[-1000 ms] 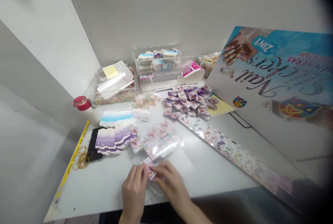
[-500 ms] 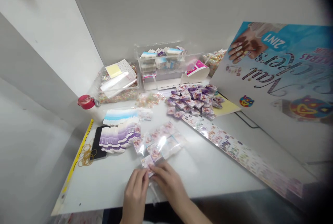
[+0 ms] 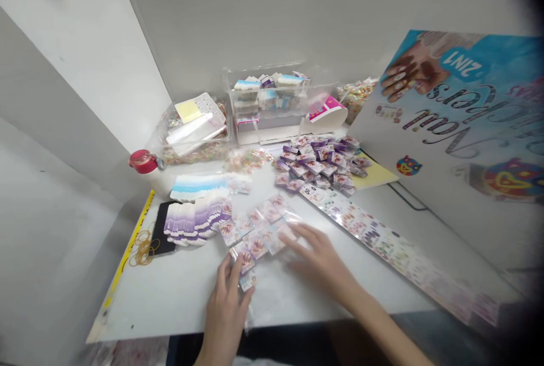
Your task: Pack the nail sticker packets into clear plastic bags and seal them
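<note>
Several small picture cards (image 3: 257,244), purple and white, lie in clear shiny plastic at the middle of the table. My left hand (image 3: 226,303) is at the near left end of this group, its fingertips touching the edge of the nearest cards, thumb and fingers apart. Over the right side of the group is my right hand (image 3: 318,255), open and slightly blurred, its fingertips at a card; whether they press on it I cannot tell. Left of the cards are a fanned row of purple-and-white cards (image 3: 191,218) and a blue-and-white stack (image 3: 199,186).
A heap of small purple boxes (image 3: 318,162) lies farther back, beside a long printed strip (image 3: 361,230). A large printed carton (image 3: 425,122) stands at right. Clear bins (image 3: 280,102), a red-lidded bottle (image 3: 144,165) and rubber bands (image 3: 142,250) are around the table.
My hands were together at the nearest card, fingers pinched. Now they are apart: my right hand has moved right and away over the cards, and my left hand's fingers have spread.
</note>
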Demonstrator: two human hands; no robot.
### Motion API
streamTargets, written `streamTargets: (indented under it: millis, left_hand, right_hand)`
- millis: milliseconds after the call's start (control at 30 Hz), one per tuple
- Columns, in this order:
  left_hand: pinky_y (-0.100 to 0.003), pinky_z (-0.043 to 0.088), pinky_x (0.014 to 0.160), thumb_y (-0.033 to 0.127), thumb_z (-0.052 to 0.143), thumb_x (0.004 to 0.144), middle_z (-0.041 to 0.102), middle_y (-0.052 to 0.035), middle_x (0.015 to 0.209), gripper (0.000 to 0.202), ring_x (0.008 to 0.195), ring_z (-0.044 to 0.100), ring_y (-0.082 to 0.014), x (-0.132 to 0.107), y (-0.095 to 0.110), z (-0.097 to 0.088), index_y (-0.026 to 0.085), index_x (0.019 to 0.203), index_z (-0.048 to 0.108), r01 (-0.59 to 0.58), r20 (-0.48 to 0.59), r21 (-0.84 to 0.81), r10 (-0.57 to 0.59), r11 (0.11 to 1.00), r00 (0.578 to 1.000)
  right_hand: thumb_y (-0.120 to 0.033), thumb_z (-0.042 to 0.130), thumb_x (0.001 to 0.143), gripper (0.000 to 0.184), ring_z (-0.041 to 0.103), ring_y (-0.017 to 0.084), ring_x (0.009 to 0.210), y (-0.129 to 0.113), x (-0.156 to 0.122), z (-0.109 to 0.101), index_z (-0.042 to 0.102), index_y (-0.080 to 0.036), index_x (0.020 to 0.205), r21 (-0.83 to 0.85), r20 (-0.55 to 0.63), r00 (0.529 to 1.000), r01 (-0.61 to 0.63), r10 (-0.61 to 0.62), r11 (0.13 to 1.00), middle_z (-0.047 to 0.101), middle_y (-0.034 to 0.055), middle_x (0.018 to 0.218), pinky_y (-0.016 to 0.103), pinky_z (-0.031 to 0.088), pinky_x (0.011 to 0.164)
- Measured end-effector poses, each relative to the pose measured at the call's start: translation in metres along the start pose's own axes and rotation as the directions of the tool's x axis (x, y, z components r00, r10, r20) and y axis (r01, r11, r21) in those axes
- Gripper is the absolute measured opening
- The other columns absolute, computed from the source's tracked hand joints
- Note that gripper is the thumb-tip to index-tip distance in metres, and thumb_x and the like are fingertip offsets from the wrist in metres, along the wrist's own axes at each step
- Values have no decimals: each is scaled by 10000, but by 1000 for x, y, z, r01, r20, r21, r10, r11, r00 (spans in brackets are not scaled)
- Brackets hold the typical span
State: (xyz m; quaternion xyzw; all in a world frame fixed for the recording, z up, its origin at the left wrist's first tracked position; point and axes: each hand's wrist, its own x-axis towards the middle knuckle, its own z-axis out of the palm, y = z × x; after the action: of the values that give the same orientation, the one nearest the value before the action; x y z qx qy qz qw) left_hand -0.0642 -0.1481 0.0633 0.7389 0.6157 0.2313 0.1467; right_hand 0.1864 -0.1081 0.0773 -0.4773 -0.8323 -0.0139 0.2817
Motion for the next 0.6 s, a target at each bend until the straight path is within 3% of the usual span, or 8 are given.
streamTargets:
  millis: [100, 200, 267, 333, 400, 467, 533, 600]
  left_hand:
    - [-317, 542, 823, 265, 488, 887, 534, -56, 1185, 340, 1008, 632, -196, 10, 3, -1, 291, 1226, 497, 36, -43, -57, -38, 998, 998]
    - [-302, 549, 767, 232, 448, 901, 556, -53, 1054, 253, 870, 656, -173, 17, 5, -1, 242, 1138, 536, 43, -75, -57, -48, 997, 996]
    - [-301, 551, 704, 198, 424, 899, 549, -52, 996, 235, 789, 651, -170, 20, 5, 3, 225, 1100, 545, 33, -99, -14, -34, 999, 995]
    - [-309, 548, 662, 182, 424, 888, 530, -53, 952, 227, 756, 638, -178, 22, 4, 8, 211, 1077, 547, 33, -127, 13, -31, 999, 991]
    - [-345, 548, 716, 194, 435, 885, 505, -75, 997, 236, 858, 628, -206, 25, 4, 12, 199, 1099, 533, 34, -168, -16, -36, 999, 985]
    - [-413, 515, 849, 229, 459, 888, 452, -127, 1181, 335, 1090, 552, -258, 29, 4, 15, 203, 1222, 470, 36, -189, -67, -48, 997, 981]
    - [-473, 448, 951, 268, 508, 878, 352, -143, 1361, 511, 1252, 419, -296, 34, 4, 14, 252, 1361, 344, 45, -151, -93, -59, 995, 987]
    - [-494, 411, 988, 295, 568, 850, 339, -122, 1410, 651, 1279, 383, -303, 38, 3, 11, 311, 1420, 253, 57, -81, -109, -66, 992, 995]
  right_hand:
    - [-219, 630, 812, 466, 384, 288, 1274, 14, 16, -5, 522, -262, 1263, -13, 60, 997, 57, -56, 998, 506, 95, 1332, 503, 378, 1016]
    - [-197, 671, 762, 642, 310, 330, 1322, 21, 28, 2, 434, -293, 1350, -57, 159, 987, 47, -38, 997, 432, 84, 1409, 583, 303, 1036]
    - [-151, 654, 754, 695, 294, 356, 1317, 24, 31, 10, 399, -326, 1376, -90, 203, 979, 26, -7, 996, 394, 63, 1442, 586, 349, 993]
    - [-104, 605, 769, 680, 374, 339, 1245, 25, 30, 17, 403, -334, 1376, -100, 192, 981, -15, 34, 995, 410, 54, 1432, 513, 444, 919]
    - [-73, 569, 771, 660, 477, 292, 1091, 23, 27, 22, 427, -327, 1364, -108, 137, 986, -74, 89, 991, 467, 63, 1384, 425, 509, 804]
    - [-56, 567, 753, 641, 507, 256, 936, 19, 22, 23, 471, -307, 1335, -121, 90, 987, -120, 131, 985, 521, 73, 1325, 372, 516, 700]
    - [-76, 596, 744, 589, 492, 241, 861, 12, 18, 20, 518, -269, 1294, -121, 71, 988, -127, 136, 984, 553, 88, 1275, 362, 498, 682]
    - [-174, 652, 747, 523, 479, 245, 857, 5, 14, 14, 549, -241, 1256, -108, 80, 987, -127, 136, 986, 564, 101, 1238, 381, 473, 726]
